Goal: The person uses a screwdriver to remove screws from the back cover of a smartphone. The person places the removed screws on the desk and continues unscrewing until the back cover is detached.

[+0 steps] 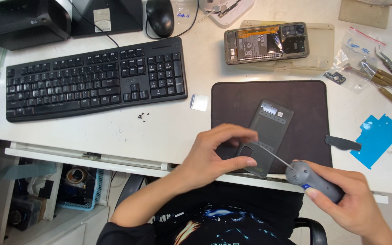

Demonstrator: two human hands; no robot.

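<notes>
Fingers of the left hand [218,152] pinch closed around the tip of a thin screwdriver shaft, steadying it above the grey phone back cover [266,136] lying on the dark mat [232,97]. The right hand [341,199] wraps shut around the grey electric screwdriver [311,179], angled toward the cover.

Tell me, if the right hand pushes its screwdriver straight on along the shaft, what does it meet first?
Probably the left hand's fingertips, pinched at the tip. The right hand aims the grey screwdriver up-left over the phone back cover; depth is unclear.

White desk [169,131], blk keyboard [94,77], mouse [159,17], dark mat [305,109], opened phone [266,42], tweezers [389,75], blue film [376,138].
</notes>
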